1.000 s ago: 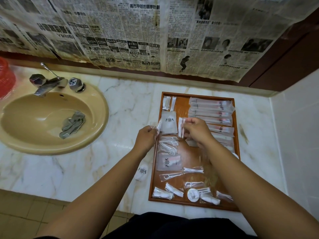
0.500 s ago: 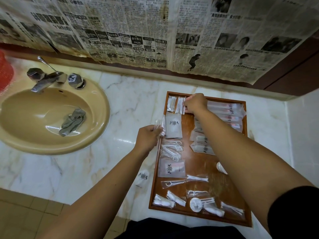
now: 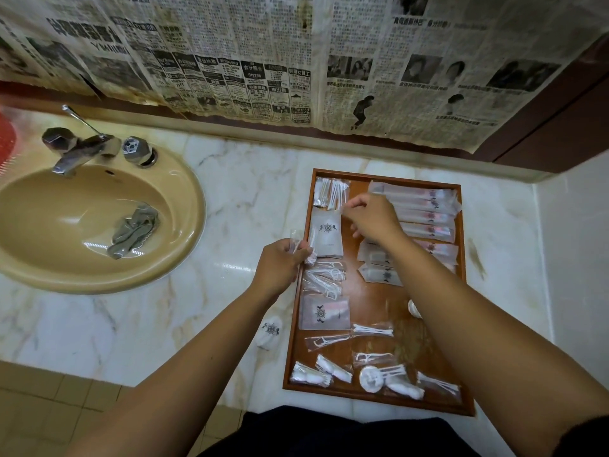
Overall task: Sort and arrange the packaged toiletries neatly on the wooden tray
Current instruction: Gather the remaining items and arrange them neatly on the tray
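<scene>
View from above the marble counter [image 3: 230, 209], nearest items first. Both forearms reach forward from the bottom edge. The wooden tray [image 3: 294, 324] lies lengthwise on the counter, right of the sink.

Near end of the tray: cotton pad packets [image 3: 309, 377], a round white disc [image 3: 370, 377] and several loose floss pick packets [image 3: 438, 384], lying at mixed angles. One small white packet [image 3: 270, 331] with a wheel emblem lies off the tray, on the counter just beside its left rim.

Left column of the tray: a frosted sachet [image 3: 324, 313], then a pile of floss picks [image 3: 324, 278], then a second sachet [image 3: 326, 235]. Centre: two short frosted packets [image 3: 379, 272], partly under the right forearm.

The left hand [image 3: 280, 265] is at the tray's left rim, fingers curled and pinching a small clear packet [image 3: 298, 240] that stands up above the knuckles. The right hand [image 3: 372, 219] is over the tray's far half, fingers loosely curled, its tips just beside the lower end of the cotton swab packets [image 3: 329, 192]. Whether it pinches that packet cannot be told.

Far end of the tray: the swab packets in the left corner, and long toothbrush packets [image 3: 421, 209] stacked side by side along the right.

To the left, a beige sink [image 3: 99, 282] holds a grey cloth [image 3: 135, 229] below a metal tap [image 3: 82, 150]. Newspaper sheets [image 3: 296, 61] cover the wall behind.
</scene>
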`<action>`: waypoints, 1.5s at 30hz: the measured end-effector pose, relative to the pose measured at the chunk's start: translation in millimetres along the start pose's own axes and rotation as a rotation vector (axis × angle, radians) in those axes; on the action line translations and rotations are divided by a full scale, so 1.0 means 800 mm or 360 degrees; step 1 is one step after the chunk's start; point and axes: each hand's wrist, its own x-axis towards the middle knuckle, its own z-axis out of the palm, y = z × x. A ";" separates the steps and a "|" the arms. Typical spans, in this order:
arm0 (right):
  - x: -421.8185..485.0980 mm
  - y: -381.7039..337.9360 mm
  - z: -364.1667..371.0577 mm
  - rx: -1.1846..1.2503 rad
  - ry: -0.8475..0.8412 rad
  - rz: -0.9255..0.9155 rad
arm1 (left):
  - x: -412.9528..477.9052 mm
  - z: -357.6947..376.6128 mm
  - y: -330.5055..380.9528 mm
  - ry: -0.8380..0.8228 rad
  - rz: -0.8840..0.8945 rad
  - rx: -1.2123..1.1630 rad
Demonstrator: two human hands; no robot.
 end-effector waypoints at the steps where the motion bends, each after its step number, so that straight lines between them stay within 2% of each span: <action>1: -0.020 0.003 -0.001 0.0063 -0.0187 0.0013 | -0.003 0.001 0.000 -0.0045 0.0041 0.0051; 3: -0.053 0.010 0.001 0.0222 -0.0490 0.0053 | -0.010 0.004 -0.001 -0.0163 0.0121 0.0140; 4: -0.067 0.015 0.004 0.0326 -0.0558 0.0064 | -0.016 0.005 -0.002 -0.0221 0.0152 0.0163; 6: -0.085 0.028 0.009 0.0441 -0.0538 0.0066 | -0.025 0.009 -0.004 -0.0280 0.0218 0.0238; 12: -0.119 0.064 0.017 0.0461 -0.0500 0.0057 | -0.043 0.004 -0.023 -0.0288 0.0246 0.0387; 15: -0.130 0.074 0.021 0.0328 -0.0470 0.0005 | -0.050 0.003 -0.026 -0.0282 0.0186 0.0377; 18: -0.131 0.082 0.029 -0.0033 -0.0235 -0.0158 | -0.054 0.005 -0.026 -0.0221 0.0087 0.0257; 21: -0.139 0.080 0.041 -0.0276 -0.0009 -0.0407 | -0.056 0.012 -0.019 -0.0040 0.0050 0.0155; 24: -0.152 0.077 0.050 -0.0281 -0.0126 -0.0615 | -0.055 0.021 -0.014 -0.0017 -0.0003 0.0054; 30: -0.153 0.079 0.054 -0.0255 0.0035 -0.0534 | -0.061 0.022 -0.012 -0.0102 0.0062 0.0092; 33: -0.150 0.081 0.051 -0.0184 0.0125 -0.0385 | -0.057 0.015 -0.015 0.0056 0.0083 0.0032; 35: -0.144 0.082 0.050 0.0011 0.0092 -0.0213 | -0.050 0.009 -0.023 0.0177 0.0094 0.0094; 39: -0.129 0.082 0.050 0.0305 -0.0008 -0.0017 | -0.032 0.006 -0.034 0.0099 0.0031 0.0154; 45: -0.103 0.081 0.059 0.0237 0.0168 0.0071 | -0.004 0.007 -0.043 0.0126 0.0046 0.0262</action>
